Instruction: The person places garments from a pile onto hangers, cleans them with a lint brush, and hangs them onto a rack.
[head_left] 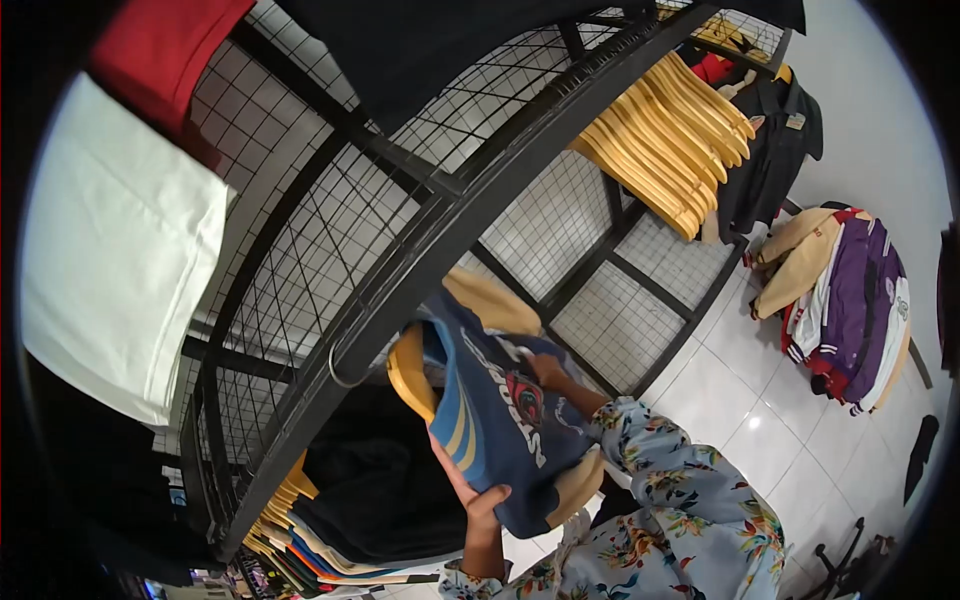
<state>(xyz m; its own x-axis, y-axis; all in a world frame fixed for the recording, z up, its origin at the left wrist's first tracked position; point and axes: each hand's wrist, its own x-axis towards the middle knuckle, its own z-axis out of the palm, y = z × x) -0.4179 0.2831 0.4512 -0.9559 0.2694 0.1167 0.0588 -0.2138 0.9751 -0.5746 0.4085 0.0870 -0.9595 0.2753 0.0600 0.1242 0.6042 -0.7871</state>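
Note:
A navy and blue sweatshirt [500,400] with lettering and yellow stripes hangs on a wooden hanger [408,375], whose metal hook is over the black rail [400,260]. My left hand [482,500] grips the sweatshirt's near edge below the hanger, thumb on the front and fingers along the striped side. On the far side of the printed front, my right hand [548,374] has its fingers closed on the fabric; the fingertips are partly hidden. Tan cloth [490,300] shows behind the sweatshirt.
Black mesh shelving [640,320] surrounds the rail. Wooden hangers [670,140] and a black shirt [765,150] hang at upper right. A pile of jackets [850,300] is at right over the tiled floor [740,400]. Dark garments [390,480] hang lower left; white cloth [120,250] hangs at left.

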